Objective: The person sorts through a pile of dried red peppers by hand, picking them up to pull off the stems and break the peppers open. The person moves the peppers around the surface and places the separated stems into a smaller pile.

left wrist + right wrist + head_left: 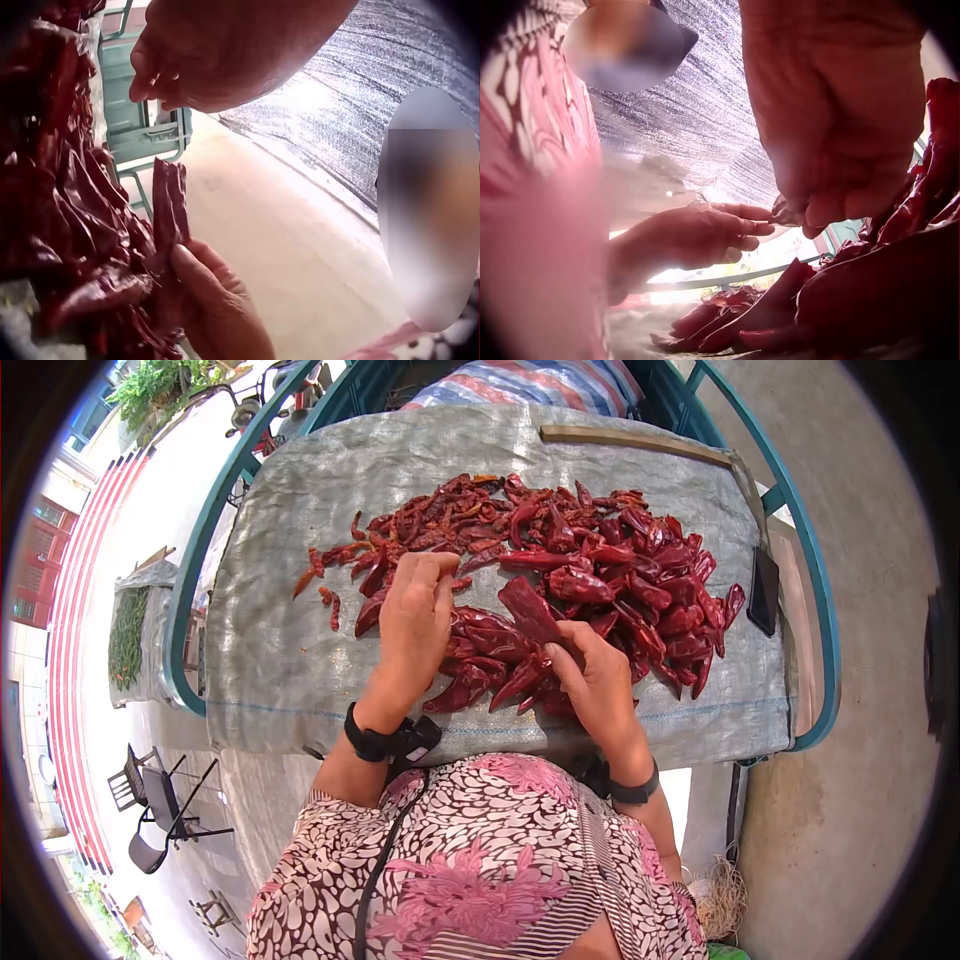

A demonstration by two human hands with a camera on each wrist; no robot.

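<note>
My right hand (595,680) pinches a dried red chili pepper (528,610) between thumb and fingers, its broad end pointing up and away. The same chili (171,202) stands upright from the right hand in the left wrist view. To the left, my left hand (415,615) hovers with loosely bent fingers by the pile's near-left edge, and no chili shows in it. In the right wrist view the left hand (682,240) reaches toward the right fingertips. Large glossy chilies (650,580) heap on the right and between the hands; smaller shriveled ones (440,520) spread behind the left hand.
A grey woven sheet (290,540) covers the bed of a cart with a teal rail (815,590). A phone (763,592) lies at the sheet's right edge, a wooden strip (635,442) at the back. Beyond is a striped bag (540,385); folding chairs (165,800) stand left.
</note>
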